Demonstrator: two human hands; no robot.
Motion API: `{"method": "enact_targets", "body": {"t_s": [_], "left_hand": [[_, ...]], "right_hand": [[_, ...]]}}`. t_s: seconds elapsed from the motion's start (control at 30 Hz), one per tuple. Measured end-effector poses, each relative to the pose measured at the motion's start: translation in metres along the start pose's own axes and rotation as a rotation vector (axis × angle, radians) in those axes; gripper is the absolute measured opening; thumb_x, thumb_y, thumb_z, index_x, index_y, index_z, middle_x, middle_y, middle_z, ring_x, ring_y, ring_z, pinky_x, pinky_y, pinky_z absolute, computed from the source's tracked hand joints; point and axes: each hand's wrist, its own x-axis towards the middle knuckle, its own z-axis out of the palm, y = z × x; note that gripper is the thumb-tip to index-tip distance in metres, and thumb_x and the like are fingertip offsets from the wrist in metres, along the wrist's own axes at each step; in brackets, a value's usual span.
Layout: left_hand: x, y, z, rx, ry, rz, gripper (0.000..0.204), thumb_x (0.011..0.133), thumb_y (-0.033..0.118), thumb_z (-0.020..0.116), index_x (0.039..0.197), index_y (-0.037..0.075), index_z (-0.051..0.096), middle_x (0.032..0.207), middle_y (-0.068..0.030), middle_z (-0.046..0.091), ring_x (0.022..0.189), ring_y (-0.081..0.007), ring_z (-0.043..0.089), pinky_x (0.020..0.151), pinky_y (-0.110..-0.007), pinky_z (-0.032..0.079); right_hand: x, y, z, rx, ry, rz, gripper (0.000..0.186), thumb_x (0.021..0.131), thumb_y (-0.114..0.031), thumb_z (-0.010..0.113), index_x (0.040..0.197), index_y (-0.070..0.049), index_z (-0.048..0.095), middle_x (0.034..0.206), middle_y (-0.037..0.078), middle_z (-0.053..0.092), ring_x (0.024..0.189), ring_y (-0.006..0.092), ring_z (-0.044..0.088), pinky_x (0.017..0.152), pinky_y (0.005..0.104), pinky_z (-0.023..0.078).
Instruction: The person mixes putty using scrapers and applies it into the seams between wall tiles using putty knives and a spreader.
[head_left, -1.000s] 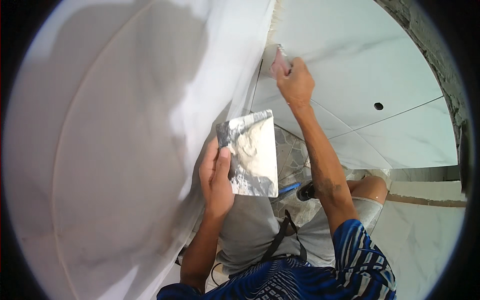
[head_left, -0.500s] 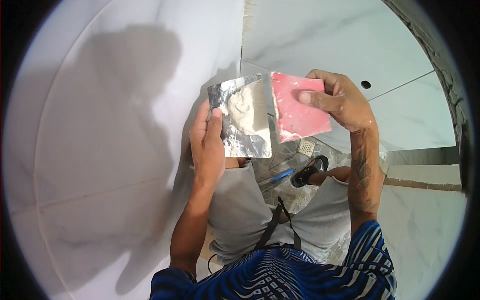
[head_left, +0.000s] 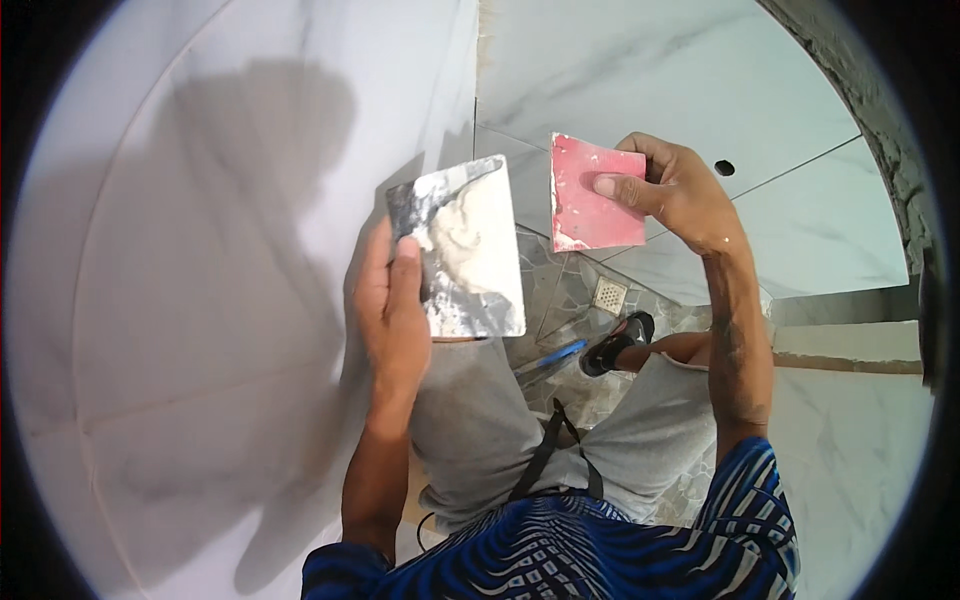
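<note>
My left hand (head_left: 393, 305) is closed around the left edge of a flat dark square plate (head_left: 408, 203), its thumb on top. A thick mound of white paste (head_left: 462, 240) lies on the plate, with smears of it toward the edges. To the right, apart from the plate, my right hand (head_left: 680, 195) pinches a thin pink-red spreader (head_left: 585, 205) between the thumb on its face and fingers behind. White residue marks the spreader's left edge and lower corner.
Marbled white tile walls (head_left: 200, 300) stand close on the left and ahead (head_left: 620, 70), meeting in a corner. A dark round hole (head_left: 724, 168) pierces the far wall. Below are a floor drain (head_left: 609, 294), a blue-handled tool (head_left: 562, 352) and my shoe (head_left: 617, 342). A ledge (head_left: 848, 345) juts out at right.
My left hand with the plate has moved left and slightly down. The spreader has drawn away from the plate's right edge and up a little, widening the gap; the paste looks spread closer to that edge.
</note>
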Motion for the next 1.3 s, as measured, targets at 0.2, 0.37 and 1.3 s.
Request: {"method": "enact_targets", "body": {"t_s": [0.2, 0.37, 1.3], "left_hand": [[-0.022, -0.017, -0.027, 0.09, 0.037, 0.009, 0.034, 0.097, 0.011, 0.046, 0.126, -0.006, 0.053, 0.111, -0.0071, 0.061, 0.099, -0.0114, 0.053, 0.092, -0.026, 0.04], [-0.032, -0.023, -0.04, 0.051, 0.006, 0.025, 0.034, 0.097, 0.011, 0.046, 0.125, -0.007, 0.054, 0.112, -0.0079, 0.062, 0.102, -0.0121, 0.052, 0.094, -0.027, 0.039], [-0.031, -0.026, -0.044, 0.007, -0.051, -0.004, 0.038, 0.098, 0.013, 0.046, 0.129, -0.009, 0.05, 0.116, -0.0113, 0.061, 0.104, -0.0154, 0.055, 0.095, -0.028, 0.04]], "right_hand": [[0.043, 0.046, 0.039, 0.29, 0.058, -0.025, 0.023, 0.08, -0.022, 0.078, 0.09, -0.005, 0.067, 0.073, -0.002, 0.061, 0.067, 0.0064, 0.053, 0.057, 0.0218, 0.04], [0.11, 0.075, 0.105, -0.068, 0.475, -0.178, 0.029, 0.079, -0.024, 0.076, 0.096, -0.001, 0.067, 0.074, 0.014, 0.066, 0.065, 0.0242, 0.062, 0.064, 0.0332, 0.049], [0.164, 0.122, 0.176, -0.443, 0.586, -0.038, 0.031, 0.083, -0.031, 0.068, 0.09, -0.003, 0.058, 0.083, 0.019, 0.067, 0.074, 0.0384, 0.065, 0.063, 0.0451, 0.05]]}}
